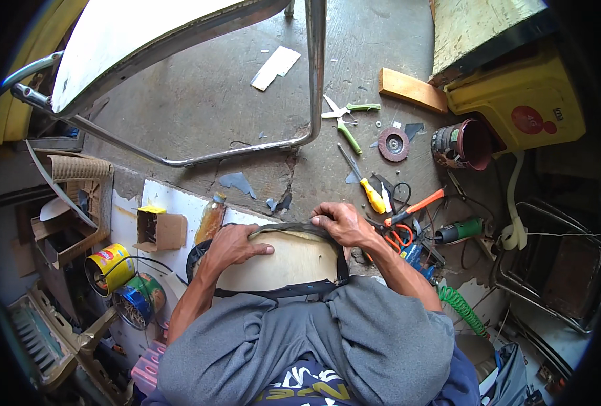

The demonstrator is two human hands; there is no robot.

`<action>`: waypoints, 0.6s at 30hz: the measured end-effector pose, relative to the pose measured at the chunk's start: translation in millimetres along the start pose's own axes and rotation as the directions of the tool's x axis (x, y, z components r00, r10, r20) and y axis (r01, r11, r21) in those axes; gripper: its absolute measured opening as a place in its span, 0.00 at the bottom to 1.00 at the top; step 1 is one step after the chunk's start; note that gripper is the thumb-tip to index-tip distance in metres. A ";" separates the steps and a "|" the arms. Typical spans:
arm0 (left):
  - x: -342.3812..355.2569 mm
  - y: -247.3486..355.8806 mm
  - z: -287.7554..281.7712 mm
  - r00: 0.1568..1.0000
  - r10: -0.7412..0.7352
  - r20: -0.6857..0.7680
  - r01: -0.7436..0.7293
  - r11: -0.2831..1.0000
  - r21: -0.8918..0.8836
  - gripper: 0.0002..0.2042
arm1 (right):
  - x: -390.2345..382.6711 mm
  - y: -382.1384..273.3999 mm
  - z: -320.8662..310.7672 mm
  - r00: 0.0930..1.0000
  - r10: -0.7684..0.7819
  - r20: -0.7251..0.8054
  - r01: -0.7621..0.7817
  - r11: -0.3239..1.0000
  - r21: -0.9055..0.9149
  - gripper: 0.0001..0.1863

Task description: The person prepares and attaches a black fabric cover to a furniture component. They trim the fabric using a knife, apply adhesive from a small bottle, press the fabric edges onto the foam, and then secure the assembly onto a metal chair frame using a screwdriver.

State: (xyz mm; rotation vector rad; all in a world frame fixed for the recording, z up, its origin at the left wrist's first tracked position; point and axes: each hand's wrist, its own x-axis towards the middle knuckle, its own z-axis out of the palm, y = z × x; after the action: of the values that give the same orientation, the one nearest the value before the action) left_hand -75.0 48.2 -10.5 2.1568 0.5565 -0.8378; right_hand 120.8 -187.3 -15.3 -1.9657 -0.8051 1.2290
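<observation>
Across my lap lies a plywood seat panel (280, 262) with dark fabric and a thin pale padding layer along its edges. My left hand (236, 245) grips the panel's upper left edge and the dark fabric (280, 227) there, thumb lying on the wood. My right hand (337, 224) pinches the same fabric at the upper right corner, fingers curled. Just right of it are orange-handled tools (415, 207), a yellow-handled screwdriver (371, 193) and a blue tool (413, 257).
A metal-framed chair (236, 152) stands ahead. On the floor are green-handled shears (352, 132), a flap disc (394, 143), a wood block (412, 90), a green grinder (459, 231) and a green coiled hose (461, 308). Left are tins (111, 269), cardboard boxes (161, 230) and a bottle (209, 218).
</observation>
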 end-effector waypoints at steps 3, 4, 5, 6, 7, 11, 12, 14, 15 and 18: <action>-5.1 16.6 -13.0 0.976 -0.181 0.118 0.179 0.983 0.029 0.34 | -2.1 -10.2 4.6 0.991 -0.133 -0.023 0.132 0.990 -0.045 0.14; -5.2 12.7 -9.5 0.982 -0.167 0.092 0.166 0.986 0.019 0.34 | -2.9 -11.6 7.5 0.989 -0.147 -0.026 0.145 0.988 -0.051 0.13; -5.1 8.5 -3.7 0.986 -0.155 0.064 0.155 0.988 0.008 0.34 | -4.5 -13.2 10.8 0.986 -0.162 -0.025 0.161 0.985 -0.058 0.12; -5.6 5.1 0.0 0.989 -0.143 0.037 0.143 0.990 -0.003 0.34 | -6.5 -14.7 14.3 0.984 -0.177 -0.025 0.175 0.982 -0.064 0.11; -5.8 3.0 2.8 0.990 -0.142 0.008 0.142 0.990 0.006 0.34 | -9.9 -17.9 17.1 0.982 -0.185 -0.028 0.183 0.982 -0.054 0.10; -10.0 9.4 7.1 0.989 -0.130 -0.071 0.133 0.991 0.035 0.33 | -26.4 -1.2 45.0 0.934 -0.342 -0.099 0.322 0.930 -0.177 0.06; -11.0 11.3 5.7 0.989 -0.121 -0.083 0.124 0.991 0.043 0.33 | -30.7 0.8 47.9 0.926 -0.364 -0.102 0.337 0.918 -0.210 0.07; -14.6 16.2 -0.9 0.989 -0.146 -0.039 0.147 0.989 0.029 0.34 | -36.6 2.4 50.4 0.907 -0.407 -0.108 0.366 0.889 -0.275 0.07; -15.4 17.7 -2.8 0.987 -0.158 -0.017 0.158 0.987 0.024 0.34 | -36.9 3.0 50.7 0.880 -0.468 -0.082 0.419 0.845 -0.331 0.10; -12.7 0.9 -5.2 0.999 0.010 0.050 -0.011 0.999 0.038 0.35 | -40.9 -2.8 47.0 0.855 -0.518 -0.041 0.471 0.807 -0.357 0.12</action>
State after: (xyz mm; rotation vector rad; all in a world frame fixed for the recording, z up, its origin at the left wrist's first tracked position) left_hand -81.2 50.1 1.7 2.1655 0.5074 -0.9005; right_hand 62.2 -207.5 -8.0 -1.8873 -1.4247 0.6654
